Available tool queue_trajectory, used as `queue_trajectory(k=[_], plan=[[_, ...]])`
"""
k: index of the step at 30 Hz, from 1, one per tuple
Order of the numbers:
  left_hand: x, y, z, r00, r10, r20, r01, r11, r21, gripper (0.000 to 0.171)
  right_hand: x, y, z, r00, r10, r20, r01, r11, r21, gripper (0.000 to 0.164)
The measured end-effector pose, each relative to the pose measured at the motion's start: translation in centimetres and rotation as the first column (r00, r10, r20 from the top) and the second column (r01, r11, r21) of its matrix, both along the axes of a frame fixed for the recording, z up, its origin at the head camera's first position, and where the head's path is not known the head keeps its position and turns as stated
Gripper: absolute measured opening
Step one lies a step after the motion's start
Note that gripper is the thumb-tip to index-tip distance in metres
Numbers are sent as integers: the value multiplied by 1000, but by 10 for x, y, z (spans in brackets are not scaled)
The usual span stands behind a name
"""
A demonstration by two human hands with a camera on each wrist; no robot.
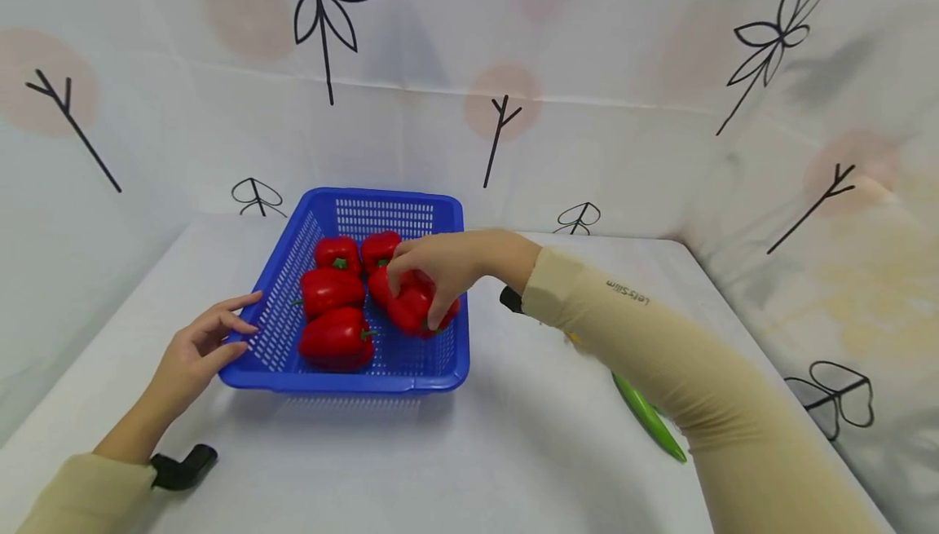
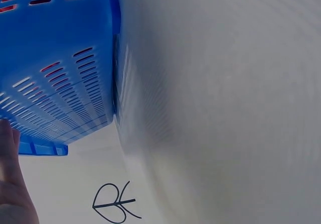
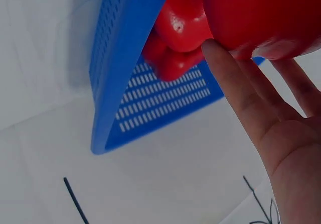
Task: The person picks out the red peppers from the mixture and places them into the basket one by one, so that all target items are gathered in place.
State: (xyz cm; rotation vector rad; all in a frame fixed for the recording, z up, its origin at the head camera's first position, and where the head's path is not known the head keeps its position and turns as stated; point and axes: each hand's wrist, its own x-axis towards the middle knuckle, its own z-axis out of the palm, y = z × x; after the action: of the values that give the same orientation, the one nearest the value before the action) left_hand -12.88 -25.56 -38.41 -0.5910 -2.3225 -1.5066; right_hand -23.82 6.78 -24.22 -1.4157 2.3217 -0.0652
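A blue plastic basket [image 1: 337,382] with slotted walls holds several red bell peppers [image 1: 332,293]. Inside its right half, my right hand [image 1: 443,267] grips a red bell pepper [image 1: 412,311], thumb on the near side and fingers on the far side. The right wrist view shows the fingers [image 3: 241,96] against the underside of that glossy pepper [image 3: 266,15], with other peppers beside it. At the basket's left rim, my left hand [image 1: 196,348] rests its extended fingertips. Part of that hand [image 2: 12,189] appears beside the basket's outer wall [image 2: 55,43] in the left wrist view.
A long green pepper [image 1: 649,418] lies on the white tabletop [image 1: 535,452] to the right, partly hidden by the right sleeve [image 1: 660,355]. A bit of yellow [image 1: 574,340] shows beside the sleeve. A patterned white cloth [image 1: 440,53] hangs behind the table.
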Motion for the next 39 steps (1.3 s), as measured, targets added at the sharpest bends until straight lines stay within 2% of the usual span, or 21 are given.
queue_trajectory(k=[11, 21, 26, 31, 34, 39], plan=[[1, 1, 2, 1000, -2, 13, 2, 1000, 10, 14, 1, -31, -15, 996, 49, 77, -58, 991, 123, 50], [-1, 1, 2, 1000, -10, 23, 9, 1000, 26, 14, -4, -45, -22, 994, 62, 86, -77, 978, 193, 50], [-1, 0, 2, 1000, -13, 24, 12, 999, 34, 14, -7, -48, -25, 997, 32, 65, -47, 968, 246, 52], [-1, 1, 2, 1000, -10, 22, 9, 999, 37, 14, -13, -48, -26, 1000, -20, 3, 19, 974, 228, 54], [-1, 1, 2, 1000, -10, 23, 9, 999, 35, 14, -15, -49, -27, 999, -51, -5, 50, 971, 233, 54], [-2, 0, 1, 1000, -4, 24, 4, 999, 31, 14, -15, -52, -32, 999, -41, 0, 39, 957, 288, 55]])
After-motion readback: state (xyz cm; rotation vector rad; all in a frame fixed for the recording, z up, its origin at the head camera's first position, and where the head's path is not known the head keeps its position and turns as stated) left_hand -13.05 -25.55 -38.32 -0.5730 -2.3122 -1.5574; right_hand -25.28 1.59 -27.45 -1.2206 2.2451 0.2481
